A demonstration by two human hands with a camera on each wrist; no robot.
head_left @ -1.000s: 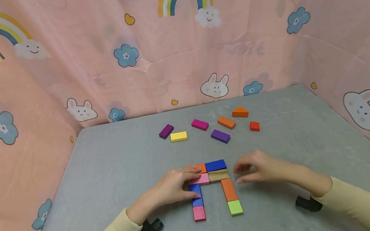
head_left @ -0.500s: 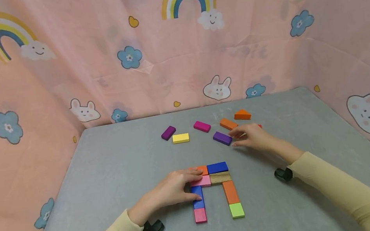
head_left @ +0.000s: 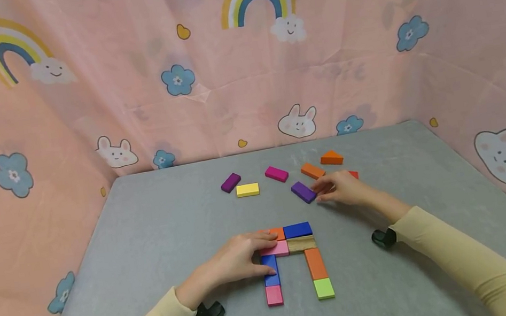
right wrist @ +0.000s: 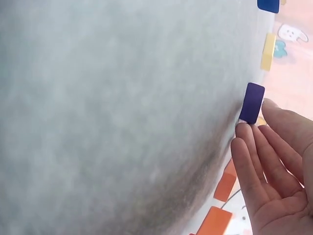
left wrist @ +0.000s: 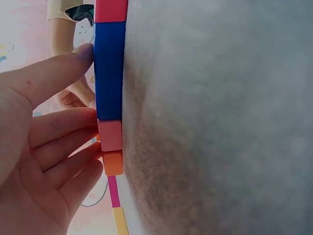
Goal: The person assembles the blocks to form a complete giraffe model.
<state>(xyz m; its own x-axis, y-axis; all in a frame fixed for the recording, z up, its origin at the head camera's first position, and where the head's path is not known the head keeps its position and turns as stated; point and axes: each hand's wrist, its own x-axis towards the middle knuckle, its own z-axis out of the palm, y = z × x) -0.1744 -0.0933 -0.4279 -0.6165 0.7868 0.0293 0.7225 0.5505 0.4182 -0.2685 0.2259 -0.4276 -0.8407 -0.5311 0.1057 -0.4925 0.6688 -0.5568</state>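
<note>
My left hand (head_left: 242, 256) rests relaxed on the left side of a flat arch of blocks. Its fingers lie over a light pink block (head_left: 282, 249) and the far orange block (head_left: 280, 233), while the thumb touches a blue block (head_left: 271, 279). Beyond the arch, my right hand (head_left: 342, 187) has thumb and fingertips at the near right end of a purple block (head_left: 302, 192). In the right wrist view this purple block (right wrist: 253, 103) stands between the thumb and the fingertips. The arch also includes a dark blue block (head_left: 297, 230) and a wood-grain block (head_left: 301, 244).
Legs of the arch end in a pink block (head_left: 274, 296) and a lime block (head_left: 324, 289). Loose farther back lie a yellow block (head_left: 248, 190), a magenta block (head_left: 277, 174), a dark purple block (head_left: 230, 182), an orange block (head_left: 313, 170), an orange triangle (head_left: 332, 158) and a partly hidden red block (head_left: 354, 174).
My right hand has moved from beside the arch away to the purple block, which has turned slightly. The left hand has stayed on the arch.
</note>
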